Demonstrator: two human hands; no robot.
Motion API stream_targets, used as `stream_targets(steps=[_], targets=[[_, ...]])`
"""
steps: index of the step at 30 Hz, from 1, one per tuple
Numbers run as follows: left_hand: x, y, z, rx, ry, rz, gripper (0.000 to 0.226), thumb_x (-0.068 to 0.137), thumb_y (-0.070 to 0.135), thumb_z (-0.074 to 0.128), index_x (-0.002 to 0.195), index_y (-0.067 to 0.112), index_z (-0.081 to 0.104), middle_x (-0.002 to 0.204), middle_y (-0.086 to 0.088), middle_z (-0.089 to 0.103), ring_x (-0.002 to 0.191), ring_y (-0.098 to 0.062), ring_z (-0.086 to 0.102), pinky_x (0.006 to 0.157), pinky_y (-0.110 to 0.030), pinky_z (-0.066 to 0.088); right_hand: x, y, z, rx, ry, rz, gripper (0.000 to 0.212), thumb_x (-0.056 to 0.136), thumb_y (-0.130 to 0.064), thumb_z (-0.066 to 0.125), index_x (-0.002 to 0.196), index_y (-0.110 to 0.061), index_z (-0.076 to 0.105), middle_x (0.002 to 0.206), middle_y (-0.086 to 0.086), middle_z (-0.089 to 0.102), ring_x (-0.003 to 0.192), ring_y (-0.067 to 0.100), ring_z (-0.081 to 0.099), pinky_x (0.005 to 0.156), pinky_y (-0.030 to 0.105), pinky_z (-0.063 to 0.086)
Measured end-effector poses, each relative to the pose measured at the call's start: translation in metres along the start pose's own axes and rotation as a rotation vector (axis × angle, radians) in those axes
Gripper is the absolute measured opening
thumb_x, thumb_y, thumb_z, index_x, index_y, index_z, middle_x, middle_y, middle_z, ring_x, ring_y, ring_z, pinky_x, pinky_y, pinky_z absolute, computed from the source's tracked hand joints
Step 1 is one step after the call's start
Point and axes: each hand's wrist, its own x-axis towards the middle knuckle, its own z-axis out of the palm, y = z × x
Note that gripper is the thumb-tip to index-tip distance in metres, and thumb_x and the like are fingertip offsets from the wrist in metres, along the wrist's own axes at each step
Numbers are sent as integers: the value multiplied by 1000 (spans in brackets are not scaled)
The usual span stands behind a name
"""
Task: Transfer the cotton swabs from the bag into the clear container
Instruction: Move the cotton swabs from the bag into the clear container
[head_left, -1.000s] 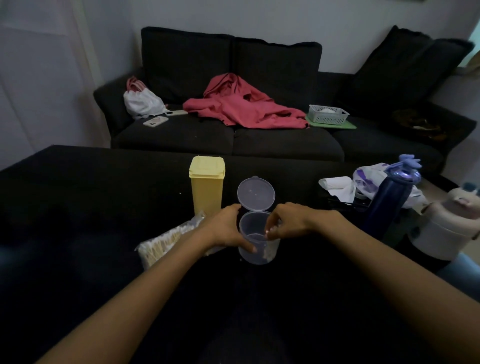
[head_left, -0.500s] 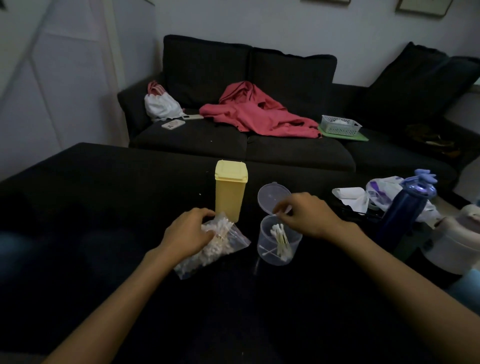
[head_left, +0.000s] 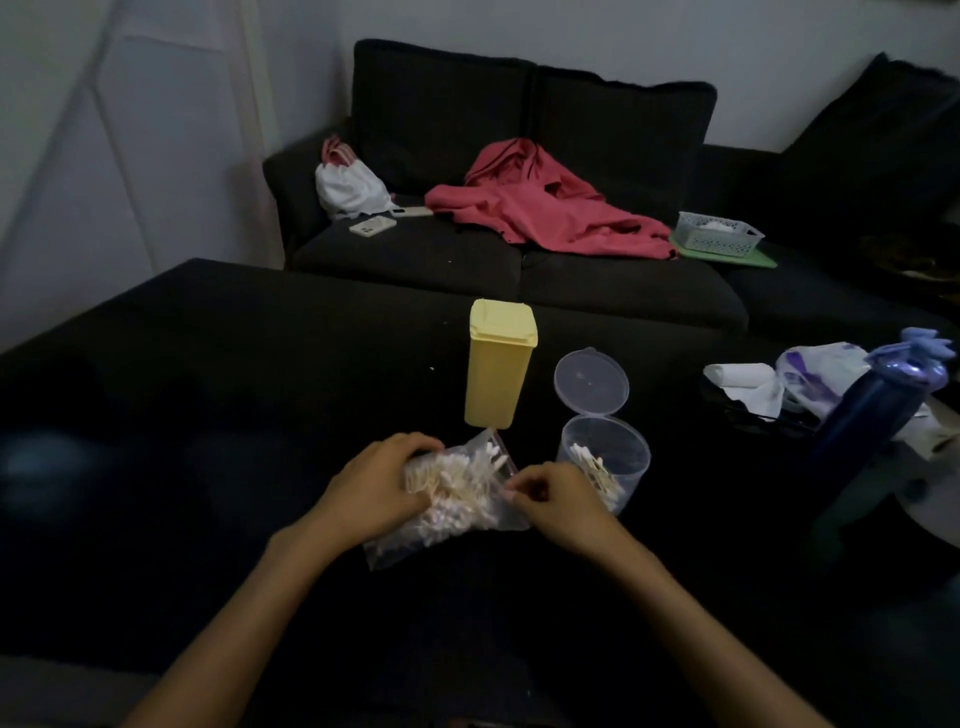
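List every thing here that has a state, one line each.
clear container: upright, lid flipped open, some swabs inside
bag: lying on the table, open, full of swabs
yellow container: upright, lid closed
left hand: gripping the bag
right hand: pinching at the bag's mouth

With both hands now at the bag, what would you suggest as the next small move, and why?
Probably the right hand should pinch a few swabs from the bag mouth and carry them to the clear container. The left hand already holds the bag, which looks mostly full, and the container stands open with only a few swabs inside.
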Motion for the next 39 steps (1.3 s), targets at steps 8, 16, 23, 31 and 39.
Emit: stream_targets(steps=[8, 16, 23, 31, 39], targets=[[-3, 19, 7, 176, -132, -9, 70, 69, 40, 71, 132, 25, 46, 125, 1, 54, 113, -18, 52, 91, -32, 45, -6, 5, -28, 337, -203, 145, 24, 99, -15, 43, 105, -9, 66, 75, -1, 69, 61, 2, 58, 54, 9, 43], [-2, 20, 20, 45, -61, 134, 80, 67, 43, 74, 137, 43, 36, 114, 22, 44, 110, -2, 45, 90, -32, 44, -12, 10, -14, 199, -201, 211, 39, 92, -10, 50, 55, -18, 53, 46, -5, 53, 43, 4, 47, 41, 11, 37], [-8, 25, 24, -85, -16, 164, 79, 63, 42, 78, 133, 46, 41, 122, 24, 49, 111, 0, 48, 94, -34, 46, -11, 10, -11, 193, -171, 146, 16, 85, -8, 58, 70, -10, 62, 66, 1, 58, 57, 7, 51, 54, 17, 43], [-10, 31, 26, -168, -41, 205, 86, 51, 61, 60, 133, 42, 45, 116, 26, 49, 108, 2, 50, 93, -35, 49, -12, 10, -5, 314, -142, 152, 14, 79, -4, 64, 67, -11, 63, 63, 1, 62, 55, 5, 56, 53, 15, 46], [-6, 23, 19, -266, -9, 189, 81, 63, 29, 84, 135, 33, 47, 127, 13, 54, 113, 3, 52, 99, -27, 48, -10, 11, -10, 333, -89, 194, 27, 83, -17, 67, 58, -13, 58, 55, -4, 56, 48, 2, 48, 45, 11, 38]])
